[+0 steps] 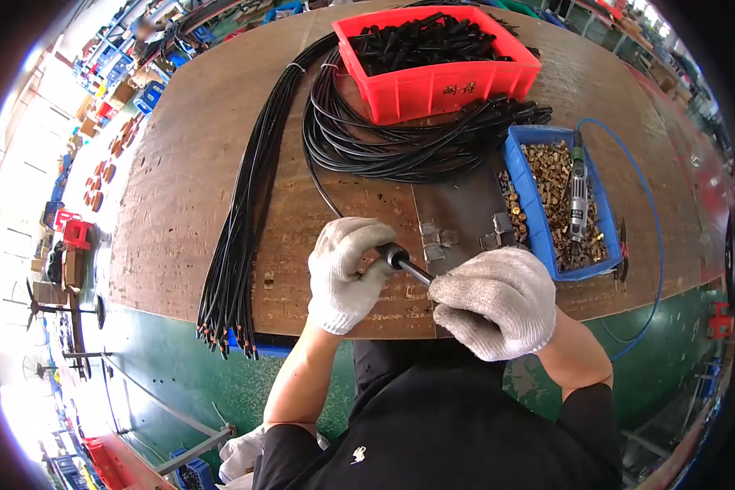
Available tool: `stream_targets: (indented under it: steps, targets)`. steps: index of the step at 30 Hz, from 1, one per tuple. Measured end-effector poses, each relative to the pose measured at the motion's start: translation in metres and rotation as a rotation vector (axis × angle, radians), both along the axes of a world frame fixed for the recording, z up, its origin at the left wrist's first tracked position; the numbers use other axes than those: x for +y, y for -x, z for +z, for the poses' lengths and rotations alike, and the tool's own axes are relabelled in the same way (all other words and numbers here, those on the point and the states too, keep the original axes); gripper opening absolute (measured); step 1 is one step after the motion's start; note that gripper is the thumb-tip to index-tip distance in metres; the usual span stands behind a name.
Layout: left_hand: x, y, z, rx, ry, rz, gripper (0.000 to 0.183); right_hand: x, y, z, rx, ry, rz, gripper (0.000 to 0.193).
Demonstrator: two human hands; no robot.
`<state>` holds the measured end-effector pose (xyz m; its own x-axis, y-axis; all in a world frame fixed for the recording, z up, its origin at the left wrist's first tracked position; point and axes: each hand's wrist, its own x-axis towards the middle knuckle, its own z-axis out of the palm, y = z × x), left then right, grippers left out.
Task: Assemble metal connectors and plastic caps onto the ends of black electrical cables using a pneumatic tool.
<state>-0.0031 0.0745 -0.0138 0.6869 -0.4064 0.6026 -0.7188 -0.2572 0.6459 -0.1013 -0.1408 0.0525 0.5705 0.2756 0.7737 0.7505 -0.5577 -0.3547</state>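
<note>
Both my hands wear white knit gloves near the front edge of the table. My left hand [347, 273] is closed around a black cylindrical fitting [394, 256], its ring-shaped end showing between thumb and finger. From that end a dark rod-like length, probably cable [417, 273], runs to my right hand [498, 302], which pinches it; its far end is hidden in the glove. Behind my left hand, a black cable [323, 194] leads back to a coiled bundle of black cables [384, 155].
A red bin [449, 98] of black plastic sleeves stands at the back. At right, a blue bin [521, 192] holds brass-coloured fittings, with an air tool [578, 200] on top and a blue hose [653, 196]. A straight cable bundle [253, 204] hangs over the front edge at left.
</note>
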Motion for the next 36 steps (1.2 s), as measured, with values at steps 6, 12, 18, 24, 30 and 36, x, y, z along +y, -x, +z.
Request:
stream_targets:
  steps: [6, 12, 18, 24, 30, 36]
  targets:
    - [-0.007, 0.003, -0.003, -0.026, -0.014, 0.011, 0.045, 0.002, 0.002, -0.007, -0.022, 0.065, 0.006, 0.045]
    - [-0.012, 0.010, -0.011, 0.104, 0.087, 0.047, 0.045, 0.010, 0.003, -0.010, -0.099, 0.118, 0.011, 0.038]
    - [-0.010, 0.006, -0.015, -0.033, 0.051, 0.036, 0.049, 0.010, 0.003, -0.010, -0.135, 0.190, 0.046, 0.033]
    - [-0.010, 0.007, -0.014, -0.041, 0.021, 0.027, 0.049, 0.013, 0.003, -0.011, -0.152, 0.193, 0.042, 0.032]
    - [-0.009, 0.008, -0.014, -0.019, -0.025, 0.018, 0.047, 0.015, 0.000, -0.005, 0.014, 0.050, 0.039, 0.035]
    - [-0.003, 0.012, -0.009, 0.125, -0.047, -0.020, 0.047, 0.010, -0.001, 0.010, 0.355, -0.191, -0.011, 0.030]
